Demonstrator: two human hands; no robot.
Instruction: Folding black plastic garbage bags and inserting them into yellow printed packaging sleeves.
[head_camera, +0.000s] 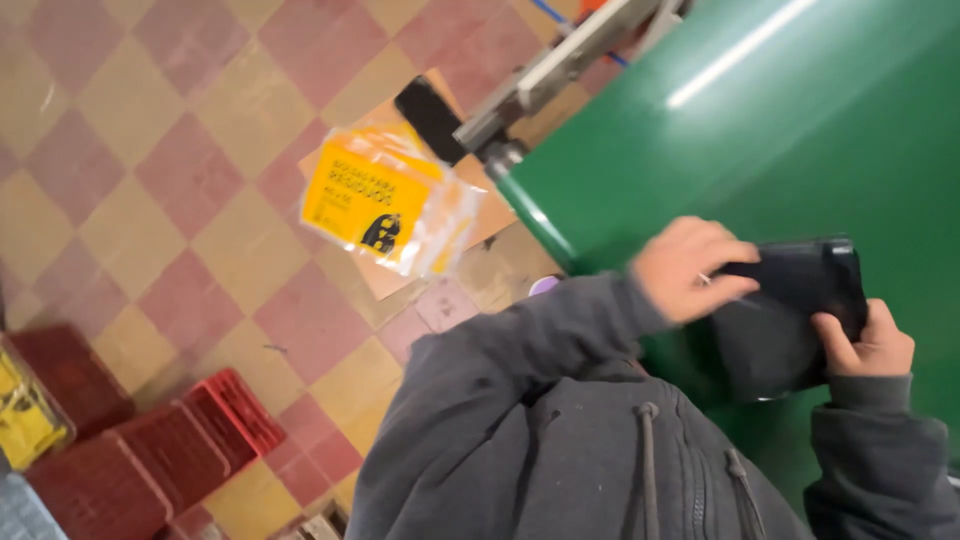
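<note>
While red crates (150, 450) sit aside, left hand (685, 270) and right hand (865, 340) grip a black bag (785, 320).

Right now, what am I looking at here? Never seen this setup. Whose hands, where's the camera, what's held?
There is one picture, from a camera worn on a person's head, tilted down over their grey hooded jacket. No machine: two bare hands. The left hand and right hand both grip a dark, glossy black bag or sheet against a green surface. Below lies a checkered tile floor with a yellow plastic packet on cardboard and red crates. The picture is motion-blurred, so finer detail is unclear.
</note>
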